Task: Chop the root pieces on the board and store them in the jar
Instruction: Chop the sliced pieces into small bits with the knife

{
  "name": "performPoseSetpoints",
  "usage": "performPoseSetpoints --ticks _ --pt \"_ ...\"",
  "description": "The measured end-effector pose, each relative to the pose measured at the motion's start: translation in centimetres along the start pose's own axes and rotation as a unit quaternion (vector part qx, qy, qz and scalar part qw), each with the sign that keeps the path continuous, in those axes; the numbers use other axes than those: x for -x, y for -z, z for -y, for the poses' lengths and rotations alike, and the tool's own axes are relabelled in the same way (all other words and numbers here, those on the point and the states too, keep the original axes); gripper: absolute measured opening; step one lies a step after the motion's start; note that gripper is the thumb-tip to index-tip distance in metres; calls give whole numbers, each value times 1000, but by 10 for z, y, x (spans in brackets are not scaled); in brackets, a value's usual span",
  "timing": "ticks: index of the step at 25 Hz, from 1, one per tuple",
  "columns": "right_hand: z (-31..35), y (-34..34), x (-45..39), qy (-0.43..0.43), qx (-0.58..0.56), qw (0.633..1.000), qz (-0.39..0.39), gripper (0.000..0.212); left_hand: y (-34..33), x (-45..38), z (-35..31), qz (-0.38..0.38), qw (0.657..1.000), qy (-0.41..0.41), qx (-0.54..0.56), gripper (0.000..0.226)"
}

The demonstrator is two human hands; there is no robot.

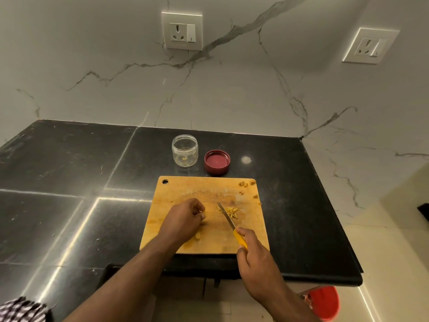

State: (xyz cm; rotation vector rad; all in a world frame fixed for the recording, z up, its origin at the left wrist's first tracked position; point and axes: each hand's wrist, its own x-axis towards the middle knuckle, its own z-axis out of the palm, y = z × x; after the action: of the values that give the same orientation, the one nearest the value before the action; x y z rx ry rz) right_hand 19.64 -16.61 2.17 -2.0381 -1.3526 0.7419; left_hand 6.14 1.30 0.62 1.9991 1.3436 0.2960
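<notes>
Right hand (251, 249) gripping knife (232, 225) beside chopped root pieces (229, 212), left hand (185, 219) curled, perhaps pinching a piece

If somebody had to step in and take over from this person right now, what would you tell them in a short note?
Right hand grips the yellow-handled knife, blade tip down on the wooden cutting board.
Left hand rests curled on the board; what it holds cannot be told.
Done: a small pile of chopped root pieces lies beside the blade; a few bits are already in the clear jar, which stands open behind the board, its red lid upside down beside it.
Left: chop the chunks at the board's far right corner, move everything into the jar, close it.
</notes>
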Motion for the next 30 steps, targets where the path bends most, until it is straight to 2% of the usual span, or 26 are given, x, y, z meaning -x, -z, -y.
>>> performPoseSetpoints --ticks 4,9,14,19,30 --pt "0 2 -2 -4 4 1000 -6 39 -12 -10 -14 10 1000 -9 -7 16" --pt "-1 0 -3 -9 9 1000 -12 39 -14 -14 -11 -21 996 -5 -81 29" --pt "-2 -2 -1 -15 7 1000 -4 39 -12 -16 -8 -1 995 -2 -98 34" --pt "-1 -5 -1 -17 11 1000 -5 37 -18 -19 -13 2 994 -11 -112 24" --pt "5 -17 -9 27 44 999 -3 37 -21 -22 -14 11 997 17 -70 14"
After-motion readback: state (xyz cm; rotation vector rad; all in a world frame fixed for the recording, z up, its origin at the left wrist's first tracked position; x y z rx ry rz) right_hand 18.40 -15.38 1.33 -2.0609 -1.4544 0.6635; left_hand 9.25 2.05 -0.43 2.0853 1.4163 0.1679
